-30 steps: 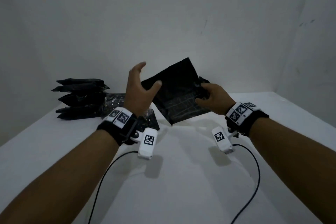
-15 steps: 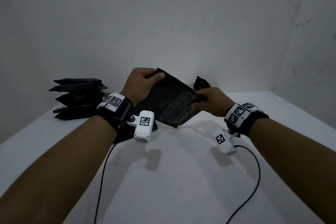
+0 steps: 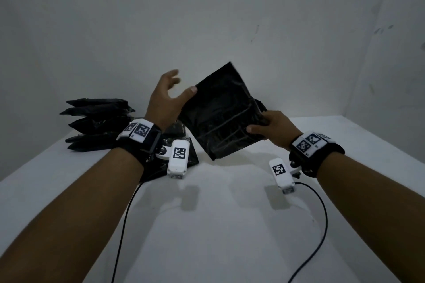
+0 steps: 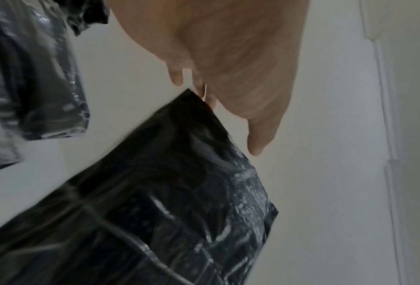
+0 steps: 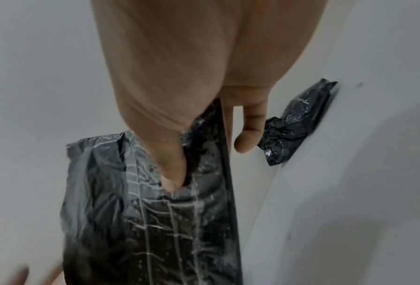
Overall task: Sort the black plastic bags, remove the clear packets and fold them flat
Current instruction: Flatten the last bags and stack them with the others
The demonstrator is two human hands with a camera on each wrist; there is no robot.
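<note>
**Bag held up by one edge, left hand free beside it**

Your right hand (image 3: 273,130) pinches the black plastic bag (image 3: 220,112) at its right edge, thumb on the near face and fingers behind; the right wrist view shows the thumb pressed into the film. The bag is in the air above the table (image 3: 218,225), tilted, one corner pointing up toward the wall.

Your left hand (image 3: 166,101) is spread, fingers relaxed, gripping nothing. Its thumb tip sits at or just beside the bag's upper left edge; the pictures do not settle whether it touches. In the left wrist view the bag (image 4: 155,202) hangs just below the fingertips (image 4: 255,148).

Handling, as judgement: the film looks thin, light and limp, with set fold creases and a glossy, probably slippery surface. A clear layer seems to lie over the black in the right wrist view (image 5: 140,202), but you cannot confirm a packet from these frames. Expect it to sag from a single pinch; take the opposite edge or a corner with the left hand to keep it taut.

A stack of folded bags (image 3: 96,124) lies at the far left of the table, more film under your left wrist, and a crumpled bag (image 5: 294,123) near the wall.
</note>
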